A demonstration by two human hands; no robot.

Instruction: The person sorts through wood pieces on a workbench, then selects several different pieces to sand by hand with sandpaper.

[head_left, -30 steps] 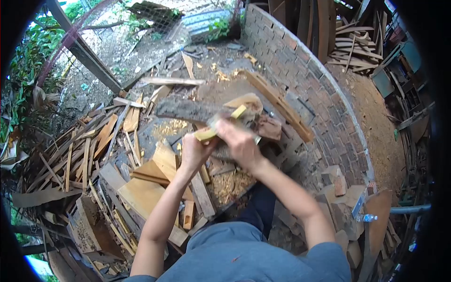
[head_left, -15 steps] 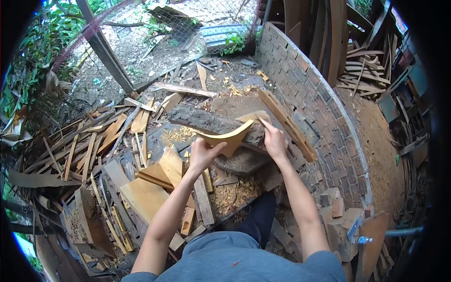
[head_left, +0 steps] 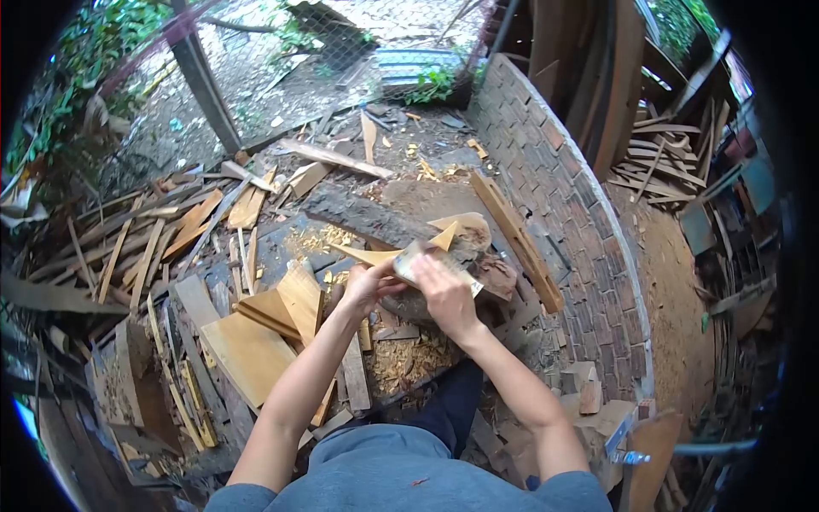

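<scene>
My left hand [head_left: 365, 287] is closed on the near left part of a curved piece of yellowish wood [head_left: 373, 255] with pointed ends. Flat across the face of that piece lies my right hand [head_left: 444, 290], its fingers stretched out and slightly blurred. A greyish patch shows at its fingertips, and a pale corner sticks out beyond its right side. Beneath both hands are a rough dark timber [head_left: 367, 215] and a stump. Just beyond, a pale, thin wooden piece [head_left: 472, 232] lies on the timber's right end.
Offcuts and slats [head_left: 162, 247] are heaped at the left, near broad boards [head_left: 243, 354]. Wood chips [head_left: 409, 363] cover the ground before the stump. A long beam [head_left: 516, 243] leans beside a low brick wall [head_left: 572, 205]. A plastic bottle [head_left: 630, 458] is at lower right.
My right hand has moved left and nearer, from the far right tip onto the face of the curved wood. The wood has turned in my left hand, and the view has shifted slightly.
</scene>
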